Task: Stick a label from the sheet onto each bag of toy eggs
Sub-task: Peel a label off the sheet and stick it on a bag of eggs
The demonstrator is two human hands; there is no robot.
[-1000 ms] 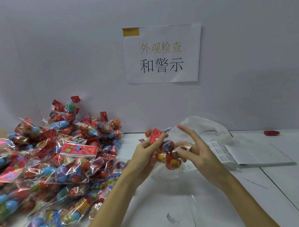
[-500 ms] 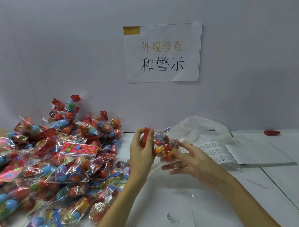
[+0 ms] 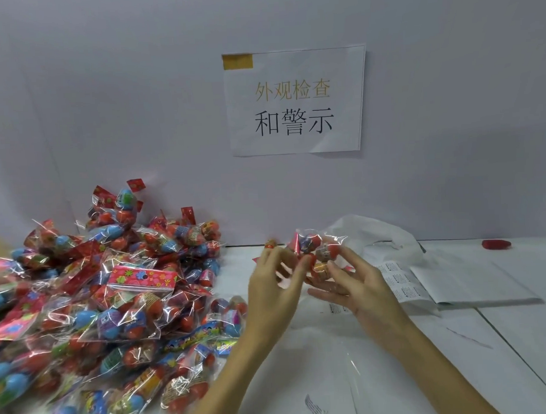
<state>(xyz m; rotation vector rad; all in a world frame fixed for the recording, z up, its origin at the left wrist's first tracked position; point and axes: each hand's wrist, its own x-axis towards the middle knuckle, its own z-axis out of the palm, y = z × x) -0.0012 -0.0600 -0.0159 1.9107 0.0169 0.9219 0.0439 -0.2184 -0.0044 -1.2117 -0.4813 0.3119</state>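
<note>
A clear bag of toy eggs [image 3: 318, 248] with a red header card is held up over the white table [image 3: 521, 336], near the back wall. My left hand [image 3: 276, 285] grips its left side at the red header, fingers blurred by motion. My right hand [image 3: 358, 286] pinches the bag's right side between thumb and index finger, with the other fingers spread underneath. The label sheet [image 3: 401, 284], with rows of small printed labels, lies just right of my right hand. A big pile of egg bags [image 3: 113, 307] fills the left of the table.
A crumpled white plastic bag [image 3: 376, 233] lies behind the label sheet, with white paper sheets [image 3: 475, 279] to the right. A small red object [image 3: 497, 244] sits at the back right. A loose label [image 3: 313, 405] lies near the front edge. A paper sign [image 3: 295, 101] hangs on the wall.
The bag has been turned and lifted slightly toward the wall. My right hand came up from under it and now pinches its right side. My left hand shifted along the header.
</note>
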